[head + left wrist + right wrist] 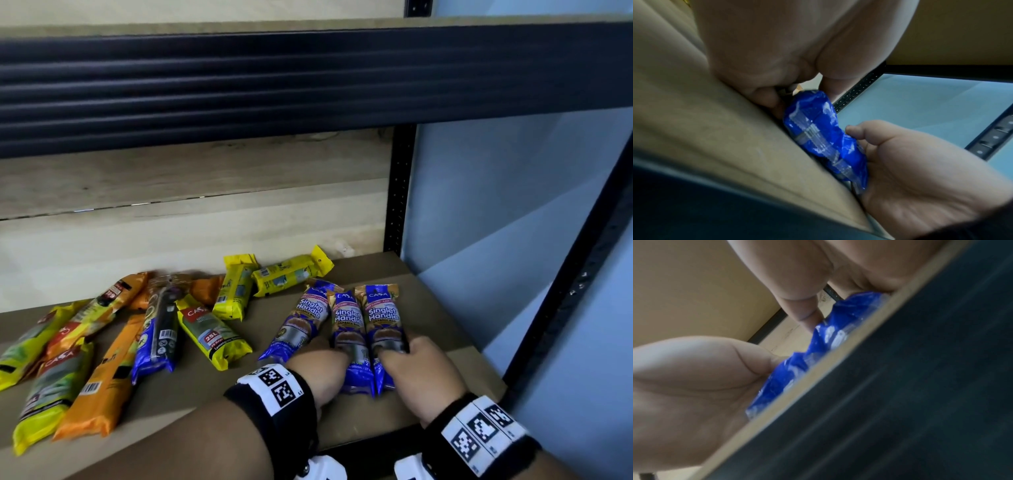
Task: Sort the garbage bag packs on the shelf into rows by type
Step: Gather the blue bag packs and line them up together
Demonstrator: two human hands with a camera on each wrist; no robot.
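Note:
Three blue "Singlet Handle" garbage bag packs lie side by side on the right of the brown shelf board point(212, 387). My left hand point(322, 370) grips the near end of the middle blue pack point(347, 325). My right hand point(414, 366) grips the right blue pack point(382, 315), thumb on top. The left blue pack point(301, 322) lies free, slightly tilted. In the left wrist view my left hand point(797, 92) curls round a blue pack point(818, 134), with the right hand point(910, 162) beside it. In the right wrist view, blue wrapper point(828, 337) shows under my right hand point(838, 303).
A mixed pile lies on the left: yellow packs point(236, 291) point(291, 274) point(212, 334), orange packs point(102, 383), a fourth blue pack point(159, 339) and yellow-green ones point(48, 387). A black upright point(397, 192) and a pale blue wall point(496, 205) bound the shelf's right side. An upper shelf beam point(308, 78) hangs overhead.

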